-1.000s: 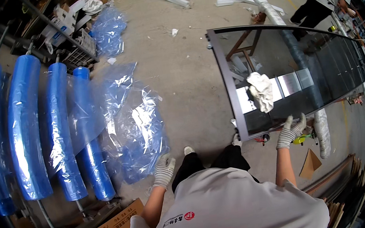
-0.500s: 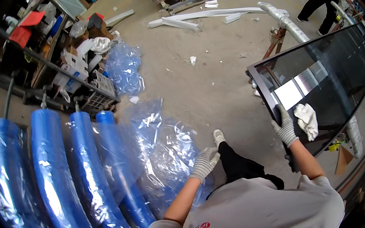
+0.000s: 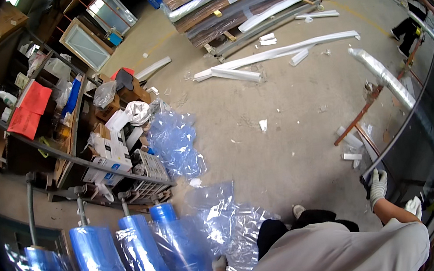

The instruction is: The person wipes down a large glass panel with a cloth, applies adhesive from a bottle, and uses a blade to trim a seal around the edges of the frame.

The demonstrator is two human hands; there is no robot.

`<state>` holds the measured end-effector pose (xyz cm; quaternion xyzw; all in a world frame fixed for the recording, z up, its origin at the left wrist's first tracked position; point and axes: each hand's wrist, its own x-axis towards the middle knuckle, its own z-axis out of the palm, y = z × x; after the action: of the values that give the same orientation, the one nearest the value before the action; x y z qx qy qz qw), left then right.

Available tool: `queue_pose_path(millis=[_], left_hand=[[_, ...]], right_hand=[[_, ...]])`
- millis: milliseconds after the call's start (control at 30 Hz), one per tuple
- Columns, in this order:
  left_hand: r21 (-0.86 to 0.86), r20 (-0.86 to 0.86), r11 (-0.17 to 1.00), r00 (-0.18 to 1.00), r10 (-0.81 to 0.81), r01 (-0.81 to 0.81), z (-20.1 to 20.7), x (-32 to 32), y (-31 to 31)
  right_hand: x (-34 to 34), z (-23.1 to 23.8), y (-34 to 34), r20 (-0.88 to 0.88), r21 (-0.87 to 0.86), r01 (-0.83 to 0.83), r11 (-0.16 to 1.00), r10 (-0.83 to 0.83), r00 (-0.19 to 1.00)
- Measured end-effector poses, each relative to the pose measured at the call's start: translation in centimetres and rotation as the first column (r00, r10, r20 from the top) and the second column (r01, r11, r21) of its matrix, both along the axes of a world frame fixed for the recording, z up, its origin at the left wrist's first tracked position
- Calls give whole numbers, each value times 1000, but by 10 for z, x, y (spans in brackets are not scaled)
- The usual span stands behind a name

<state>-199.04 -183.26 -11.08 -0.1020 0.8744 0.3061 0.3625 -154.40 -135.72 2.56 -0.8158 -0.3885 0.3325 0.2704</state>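
At the right, my right hand (image 3: 378, 186) in a striped knit glove is closed on the near corner of a dark-framed glass panel (image 3: 418, 138). The panel's far part runs out of the view at the right rim. A crumpled white cloth (image 3: 414, 205) shows just beyond my right forearm. My left hand (image 3: 219, 263), also gloved, hangs low by the clear plastic film (image 3: 233, 225) heaped on the floor. Its fingers are too small and partly hidden to read. To its left stand several rolls of blue film (image 3: 102, 263) on metal rods.
A cluttered shelf (image 3: 67, 148) with red sheets, boxes and a crate stands at the left. Blue film (image 3: 174, 140) lies beside it. Wrapped stacked panels (image 3: 244, 2) rest at the back, with white strips (image 3: 283, 54) before them. Another person (image 3: 418, 8) is at the far right.
My view has swung up and left, so the floor things sit lower. My left hand has dropped toward my side. My right hand stays at the panel, whose glass now shows more edge-on.
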Motion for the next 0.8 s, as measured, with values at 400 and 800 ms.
queue_pose_path(millis=[400, 800], left_hand=[[-220, 86, 245, 269, -959, 944, -71, -330, 125], [-201, -434, 197, 93, -896, 960, 25, -611, 683]], right_hand=[[-80, -27, 40, 760, -233, 478, 847, -148, 633], [-319, 34, 304, 290, 333, 394, 857, -490, 822]])
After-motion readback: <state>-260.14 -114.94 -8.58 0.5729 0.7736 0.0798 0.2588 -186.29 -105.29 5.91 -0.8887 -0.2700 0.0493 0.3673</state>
